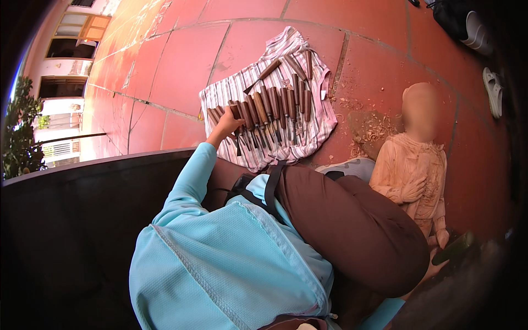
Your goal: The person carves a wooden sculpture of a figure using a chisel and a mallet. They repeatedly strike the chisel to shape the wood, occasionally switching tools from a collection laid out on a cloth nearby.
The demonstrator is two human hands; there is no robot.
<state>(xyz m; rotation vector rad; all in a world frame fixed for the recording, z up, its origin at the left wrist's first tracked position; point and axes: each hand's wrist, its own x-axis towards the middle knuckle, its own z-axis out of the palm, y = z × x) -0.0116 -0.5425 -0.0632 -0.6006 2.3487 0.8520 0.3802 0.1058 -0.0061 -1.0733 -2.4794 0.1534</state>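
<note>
My left hand point(227, 124) reaches out to the left end of a row of carving chisels point(260, 107), its fingers closed on the wooden handle of one chisel point(235, 112). The chisels have brown handles and metal blades pointing toward me. They lie on a pink and white striped shirt point(223, 93) spread on the floor, with a few loose ones beyond the row. Low at the right, my right hand point(433, 271) is mostly hidden behind my knee and grips a dark green, rounded thing point(453, 248). Beside it lies a carved wooden figure point(410, 170) with one hand on its chest.
Wood shavings point(379, 125) are scattered on the red tiled floor point(379, 71) around the figure's head. My bent leg point(352, 225) lies between the shirt and the figure. A pale shoe point(492, 92) and a dark bag point(454, 22) are at the far right.
</note>
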